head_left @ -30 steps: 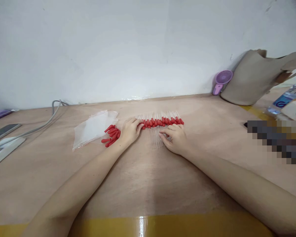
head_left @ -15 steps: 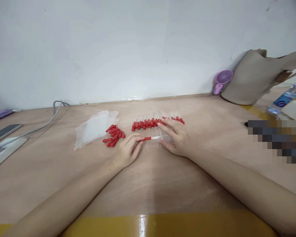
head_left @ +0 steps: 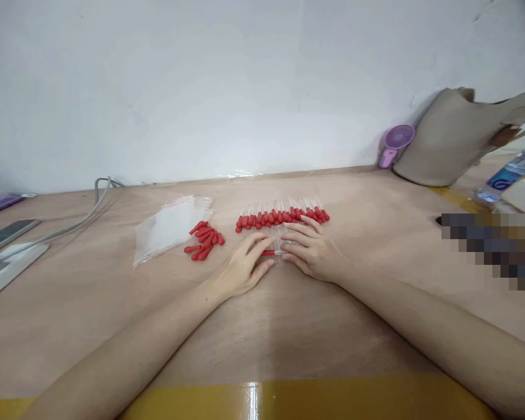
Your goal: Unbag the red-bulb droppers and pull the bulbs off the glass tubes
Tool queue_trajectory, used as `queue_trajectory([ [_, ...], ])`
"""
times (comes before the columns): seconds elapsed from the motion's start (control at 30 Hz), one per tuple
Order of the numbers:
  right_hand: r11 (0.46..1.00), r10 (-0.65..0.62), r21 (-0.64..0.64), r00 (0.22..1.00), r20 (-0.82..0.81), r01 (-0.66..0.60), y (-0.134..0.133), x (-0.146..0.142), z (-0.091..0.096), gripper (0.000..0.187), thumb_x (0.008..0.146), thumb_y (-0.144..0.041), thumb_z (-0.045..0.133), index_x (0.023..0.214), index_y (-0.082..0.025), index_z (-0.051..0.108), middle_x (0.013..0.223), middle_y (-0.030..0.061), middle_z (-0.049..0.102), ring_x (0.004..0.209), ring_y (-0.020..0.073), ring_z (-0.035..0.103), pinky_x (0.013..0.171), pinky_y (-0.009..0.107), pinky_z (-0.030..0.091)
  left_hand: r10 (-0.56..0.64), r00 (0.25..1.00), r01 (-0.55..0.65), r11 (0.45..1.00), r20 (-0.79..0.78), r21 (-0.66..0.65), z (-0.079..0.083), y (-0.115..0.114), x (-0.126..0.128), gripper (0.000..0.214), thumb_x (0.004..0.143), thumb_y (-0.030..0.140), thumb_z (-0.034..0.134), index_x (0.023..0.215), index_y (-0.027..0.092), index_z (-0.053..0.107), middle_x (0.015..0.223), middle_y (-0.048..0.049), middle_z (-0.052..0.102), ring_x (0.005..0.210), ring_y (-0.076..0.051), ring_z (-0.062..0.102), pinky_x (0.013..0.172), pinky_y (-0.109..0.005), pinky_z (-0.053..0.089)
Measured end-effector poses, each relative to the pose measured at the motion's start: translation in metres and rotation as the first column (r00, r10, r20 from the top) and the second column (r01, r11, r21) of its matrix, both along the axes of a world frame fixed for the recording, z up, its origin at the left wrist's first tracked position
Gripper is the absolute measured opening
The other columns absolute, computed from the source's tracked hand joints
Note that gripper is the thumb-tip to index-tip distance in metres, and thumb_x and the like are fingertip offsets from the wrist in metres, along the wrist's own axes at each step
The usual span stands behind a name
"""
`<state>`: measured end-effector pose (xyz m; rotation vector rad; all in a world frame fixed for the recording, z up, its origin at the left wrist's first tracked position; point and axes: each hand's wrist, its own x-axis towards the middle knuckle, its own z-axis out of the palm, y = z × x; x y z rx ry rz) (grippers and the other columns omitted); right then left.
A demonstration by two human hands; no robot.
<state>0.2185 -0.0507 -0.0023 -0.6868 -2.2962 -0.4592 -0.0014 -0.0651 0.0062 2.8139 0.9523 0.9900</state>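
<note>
My left hand point(head_left: 247, 265) is closed around a red rubber bulb point(head_left: 268, 252), most of it hidden by the fingers. A clear dropper tube joins the bulb and runs right, into the fingers of my right hand point(head_left: 312, 254), which grip it; its far end is hidden. Beneath my right hand lie loose clear tubes point(head_left: 280, 233), partly covered. Just behind, a row of droppers point(head_left: 269, 217) lies with red bulbs toward me and clear stems toward the wall. Left of my left hand is a small pile of loose red bulbs point(head_left: 205, 237).
Clear plastic bags point(head_left: 170, 224) lie behind the bulb pile. A grey cable point(head_left: 81, 219), a phone point(head_left: 11, 233) and a power strip point(head_left: 15, 268) are at left. A purple handheld fan point(head_left: 396, 140), a beige bag point(head_left: 446, 140) and a water bottle point(head_left: 507, 172) stand at right.
My left hand has moved right and slightly nearer me, closer to my right hand, with more of the red bulb covered. My right hand has shifted a little toward me.
</note>
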Motion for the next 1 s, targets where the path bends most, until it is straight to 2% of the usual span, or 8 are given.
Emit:
queue_trajectory([
  [0.2, 0.999, 0.037, 0.007, 0.998, -0.047, -0.037, -0.002, -0.006, 0.001, 0.016, 0.083, -0.028, 0.055, 0.091, -0.019, 0.065, 0.097, 0.0042, 0.068, 0.104, 0.0204, 0.054, 0.098, 0.043, 0.036, -0.057, 0.998, 0.052, 0.992, 0.037, 0.118, -0.006, 0.005, 0.007, 0.014, 0.085, 0.021, 0.051, 0.097, 0.017, 0.057, 0.111, -0.0098, 0.057, 0.103, -0.020, 0.055, 0.088, -0.035, 0.049],
  [0.33, 0.991, 0.130, -0.019, 0.988, -0.084, -0.132, -0.003, -0.008, 0.002, 0.017, 0.083, -0.025, 0.055, 0.095, -0.016, 0.063, 0.092, 0.0029, 0.069, 0.101, 0.0201, 0.057, 0.098, 0.044, 0.038, -0.073, 0.996, 0.066, 0.987, 0.042, 0.149, -0.008, 0.005, 0.006, 0.016, 0.084, 0.020, 0.051, 0.099, 0.016, 0.057, 0.108, -0.0101, 0.060, 0.105, -0.020, 0.056, 0.089, -0.036, 0.049],
  [0.53, 0.963, 0.264, -0.030, 0.960, -0.092, -0.268, -0.001, -0.007, -0.007, 0.015, 0.084, -0.017, 0.052, 0.094, -0.012, 0.061, 0.096, 0.0087, 0.067, 0.099, 0.0170, 0.059, 0.091, 0.034, 0.049, -0.099, 0.992, 0.109, 0.982, -0.073, 0.152, 0.000, 0.002, 0.005, 0.019, 0.085, 0.019, 0.049, 0.102, 0.014, 0.057, 0.108, -0.0086, 0.063, 0.106, -0.018, 0.056, 0.099, -0.038, 0.043],
  [0.77, 0.957, 0.285, -0.032, 0.956, -0.076, -0.288, -0.006, -0.007, -0.005, 0.011, 0.085, -0.016, 0.050, 0.090, -0.013, 0.060, 0.089, 0.0072, 0.066, 0.098, 0.0167, 0.059, 0.093, 0.035, 0.049, -0.102, 0.983, 0.127, 0.977, -0.153, 0.169, 0.006, -0.002, 0.003, 0.015, 0.087, 0.019, 0.046, 0.094, 0.014, 0.058, 0.107, -0.0075, 0.065, 0.109, -0.016, 0.055, 0.103, -0.037, 0.038],
  [1.0, 0.960, 0.277, -0.019, 0.960, -0.036, -0.278, -0.011, -0.006, 0.000, 0.012, 0.086, -0.017, 0.050, 0.087, -0.013, 0.060, 0.087, 0.0075, 0.066, 0.096, 0.0174, 0.060, 0.093, 0.035, 0.049, -0.115, 0.979, 0.133, 0.986, -0.167, 0.104, 0.006, -0.003, 0.000, 0.018, 0.088, 0.020, 0.044, 0.096, 0.015, 0.058, 0.107, -0.0072, 0.065, 0.108, -0.016, 0.056, 0.104, -0.038, 0.037],
])
